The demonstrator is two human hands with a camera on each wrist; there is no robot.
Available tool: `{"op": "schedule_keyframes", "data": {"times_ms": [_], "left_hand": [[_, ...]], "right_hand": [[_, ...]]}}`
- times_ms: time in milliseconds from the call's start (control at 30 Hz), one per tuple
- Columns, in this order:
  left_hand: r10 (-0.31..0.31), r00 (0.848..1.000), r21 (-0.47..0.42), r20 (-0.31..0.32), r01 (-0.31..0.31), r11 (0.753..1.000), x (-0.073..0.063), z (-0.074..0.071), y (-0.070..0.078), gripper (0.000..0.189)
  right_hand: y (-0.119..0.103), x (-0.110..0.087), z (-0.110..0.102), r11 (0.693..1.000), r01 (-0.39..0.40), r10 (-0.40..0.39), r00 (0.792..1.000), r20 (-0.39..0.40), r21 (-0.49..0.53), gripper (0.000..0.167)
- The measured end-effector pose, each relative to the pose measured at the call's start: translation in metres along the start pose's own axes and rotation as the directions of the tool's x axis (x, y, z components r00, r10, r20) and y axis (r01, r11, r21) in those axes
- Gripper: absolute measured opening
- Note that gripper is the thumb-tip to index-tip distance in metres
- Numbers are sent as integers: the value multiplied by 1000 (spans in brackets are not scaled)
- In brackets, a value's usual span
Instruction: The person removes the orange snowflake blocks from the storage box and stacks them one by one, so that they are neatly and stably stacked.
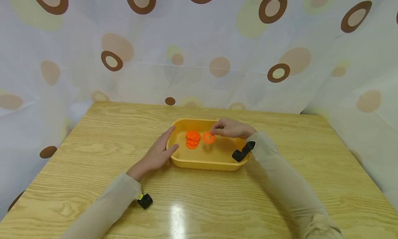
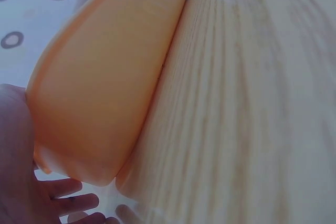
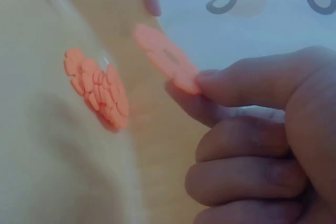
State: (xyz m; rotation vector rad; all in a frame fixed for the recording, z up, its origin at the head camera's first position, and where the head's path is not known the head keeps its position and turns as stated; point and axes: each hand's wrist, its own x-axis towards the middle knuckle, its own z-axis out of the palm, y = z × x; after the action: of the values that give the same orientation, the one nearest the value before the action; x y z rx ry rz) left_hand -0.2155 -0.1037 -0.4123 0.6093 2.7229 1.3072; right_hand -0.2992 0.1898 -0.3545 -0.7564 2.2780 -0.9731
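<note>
A thin orange flower-shaped piece (image 1: pixel 208 138) with a hole in its middle is pinched between the thumb and index finger of my right hand (image 1: pixel 232 128), over the yellow-orange plastic tub (image 1: pixel 214 165). The right wrist view shows the pinched piece (image 3: pixel 167 59) tilted, with the other fingers curled below. Several more orange pieces (image 1: pixel 192 139) lie overlapping on the tub's floor, left of the held one. My left hand (image 1: pixel 157 152) rests against the tub's left end, its thumb at the rim and its fingers extended along the outside.
The tub stands on a wood-grain table (image 1: pixel 199 201). Behind it hangs a white cloth (image 1: pixel 199 42) with brown and beige ovals, which also runs down both sides. Black wrist cameras (image 1: pixel 145 201) are strapped at both sleeves, the right one over the tub's rim.
</note>
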Motion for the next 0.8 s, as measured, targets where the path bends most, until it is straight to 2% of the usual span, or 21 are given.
{"op": "schedule_keyframes", "data": {"times_ms": [267,500,633,800], "left_hand": [[4,1000,1,-1,-4,1000,-1,1,0,66],[6,1000,8,-6,-6,1000,0,1,0,66],[9,1000,8,-8,-9,1000,1,1,-1,67],[11,1000,13,-7,-10,1000,2,2,-2,67]], "right_hand": [[1,-18,-5,999,20,-17,997,-81,28,31],[13,-38,-16,996,52,-43,991,-125,69,32],[22,-50,-20,990,73,-55,988,-143,123,28],[32,-62,-23,972,118,-87,984,-154,204,31]]}}
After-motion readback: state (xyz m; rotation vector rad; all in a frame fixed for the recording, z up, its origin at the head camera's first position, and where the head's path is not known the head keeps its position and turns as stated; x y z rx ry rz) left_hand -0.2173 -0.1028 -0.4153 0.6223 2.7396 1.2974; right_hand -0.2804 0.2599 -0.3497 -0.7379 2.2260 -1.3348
